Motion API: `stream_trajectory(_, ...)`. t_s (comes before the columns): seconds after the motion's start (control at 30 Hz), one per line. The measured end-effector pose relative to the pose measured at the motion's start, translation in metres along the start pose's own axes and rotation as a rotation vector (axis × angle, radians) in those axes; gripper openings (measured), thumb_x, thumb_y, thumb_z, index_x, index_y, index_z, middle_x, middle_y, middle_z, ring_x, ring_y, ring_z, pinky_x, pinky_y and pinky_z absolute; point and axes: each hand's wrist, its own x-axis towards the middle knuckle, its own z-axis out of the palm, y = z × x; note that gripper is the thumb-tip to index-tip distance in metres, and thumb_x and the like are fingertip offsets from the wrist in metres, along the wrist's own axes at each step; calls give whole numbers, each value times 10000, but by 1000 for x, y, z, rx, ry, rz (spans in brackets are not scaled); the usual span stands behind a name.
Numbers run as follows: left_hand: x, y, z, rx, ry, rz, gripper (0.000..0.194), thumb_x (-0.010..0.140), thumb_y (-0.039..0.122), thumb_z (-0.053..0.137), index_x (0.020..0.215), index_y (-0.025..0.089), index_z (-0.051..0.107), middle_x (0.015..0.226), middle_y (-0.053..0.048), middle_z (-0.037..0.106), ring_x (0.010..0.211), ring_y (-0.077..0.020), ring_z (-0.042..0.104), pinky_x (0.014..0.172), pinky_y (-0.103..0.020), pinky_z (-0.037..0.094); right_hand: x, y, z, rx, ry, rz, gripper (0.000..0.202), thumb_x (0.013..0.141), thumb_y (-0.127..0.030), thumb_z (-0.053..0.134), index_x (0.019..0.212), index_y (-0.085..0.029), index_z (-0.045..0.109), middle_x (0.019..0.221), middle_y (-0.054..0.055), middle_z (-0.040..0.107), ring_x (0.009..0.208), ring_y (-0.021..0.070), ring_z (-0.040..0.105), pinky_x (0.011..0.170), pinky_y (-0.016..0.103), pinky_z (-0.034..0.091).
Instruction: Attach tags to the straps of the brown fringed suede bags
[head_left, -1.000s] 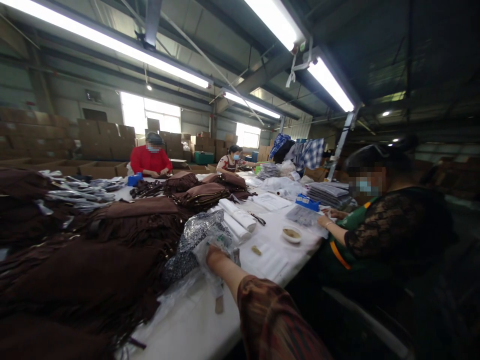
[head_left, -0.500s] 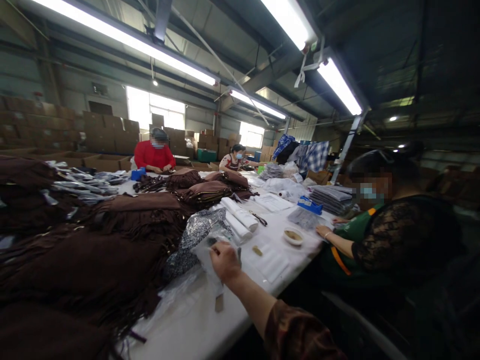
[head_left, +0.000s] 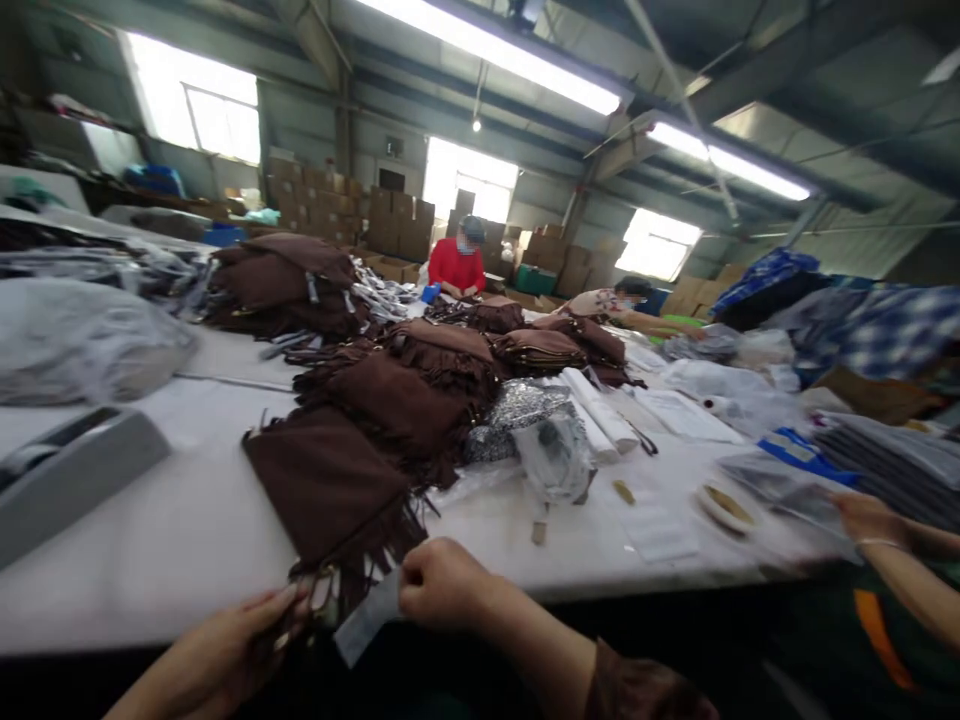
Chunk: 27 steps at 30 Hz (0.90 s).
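Note:
A dark brown fringed bag [head_left: 330, 480] lies flat at the front of the white table [head_left: 210, 520], its fringe facing right. At its near corner, my left hand [head_left: 244, 635] is closed on the bag's metal clasp [head_left: 321, 592], thumb on top. Just right of it, my right hand [head_left: 442, 585] pinches a small translucent plastic bag [head_left: 367, 620] that hangs down to the left, close to the clasp and fringe. Behind the right hand, a clear plastic bag [head_left: 555, 455] rests against a black-and-white patterned bundle [head_left: 502, 425].
More brown fringed bags [head_left: 405, 400] are stacked behind. A grey tape dispenser [head_left: 82, 480] stands at left. On the right are white rolls [head_left: 600, 410], a round dish [head_left: 726, 508] and a co-worker's hands [head_left: 870, 520]. Another person in red [head_left: 457, 265] works across the table.
The view has swung left. My right hand has left the clear plastic bag on the table and now holds a small translucent one. My left hand has come into view at the brown bag's clasp.

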Motion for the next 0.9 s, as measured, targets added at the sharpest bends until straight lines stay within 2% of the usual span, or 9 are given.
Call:
stream_trajectory(0.1, -5, 5, -8, -23, -115, -98, 121, 827, 213, 745, 902, 118, 758, 889, -87, 769, 781, -179, 710, 638, -202, 522, 10, -32, 17, -320, -106, -59, 234, 707, -269, 589, 822, -205, 783, 823, 87, 763, 771, 247, 678, 623, 282, 444)
stream_trajectory(0.17, -5, 6, -9, 10, -172, -86, 296, 737, 331, 841, 946, 135, 764, 926, -97, 769, 768, -173, 698, 611, -193, 505, 19, -48, 24, -365, -151, -73, 260, 727, -298, 588, 855, -198, 790, 849, 100, 767, 770, 247, 679, 611, 281, 440)
stream_trajectory(0.23, -4, 3, -9, 40, -201, -49, 410, 623, 413, 910, 895, 141, 768, 828, -67, 753, 657, -140, 644, 573, -183, 475, 30, -57, 29, -299, -166, -85, 262, 734, -343, 602, 842, -193, 788, 797, 74, 755, 713, 209, 656, 563, 253, 411)
stream_trajectory(0.33, 0, -6, -13, 77, -221, 2, 468, 516, 455, 950, 794, 132, 758, 712, -34, 702, 593, -113, 572, 562, -178, 441, 44, -59, 37, -88, -195, -32, 237, 710, -370, 644, 802, -193, 774, 648, 8, 680, 592, 138, 587, 490, 204, 362)
stream_trajectory(0.43, 4, -12, -20, 98, -237, 5, 484, 542, 482, 932, 827, 128, 763, 738, -40, 694, 607, -107, 551, 546, -168, 401, 52, -54, 43, 51, -200, 87, 162, 666, -273, 638, 749, -188, 748, 526, -32, 570, 487, 107, 527, 446, 186, 345)
stream_trajectory(0.57, 2, -13, -29, 97, -257, 4, 509, 550, 508, 917, 837, 115, 768, 712, -42, 673, 588, -104, 518, 532, -170, 373, 49, -53, 49, 26, -133, 122, 61, 593, -181, 596, 554, -188, 642, 440, -46, 457, 434, 101, 451, 404, 200, 284)
stream_trajectory(0.67, -2, -10, -28, 137, -279, 11, 511, 551, 535, 904, 803, 115, 760, 721, -54, 675, 606, -119, 523, 568, -190, 396, 47, -57, 52, -14, -128, 116, 118, 580, -181, 604, 467, -189, 571, 407, -44, 402, 430, 100, 411, 401, 218, 254)
stream_trajectory(0.83, -2, -11, -23, 226, -243, 71, 523, 530, 582, 883, 706, 115, 728, 600, -10, 587, 554, -113, 451, 528, -206, 339, 55, -58, 56, 91, -167, 168, 80, 618, -211, 624, 546, -185, 649, 424, -50, 449, 434, 105, 437, 420, 217, 291)
stream_trajectory(0.9, 1, -15, -24, 209, -230, 89, 533, 527, 586, 879, 716, 110, 733, 628, -28, 612, 582, -131, 480, 546, -220, 359, 55, -57, 62, 185, -88, 139, 103, 649, -194, 610, 642, -174, 711, 488, -40, 536, 482, 108, 496, 456, 201, 337)
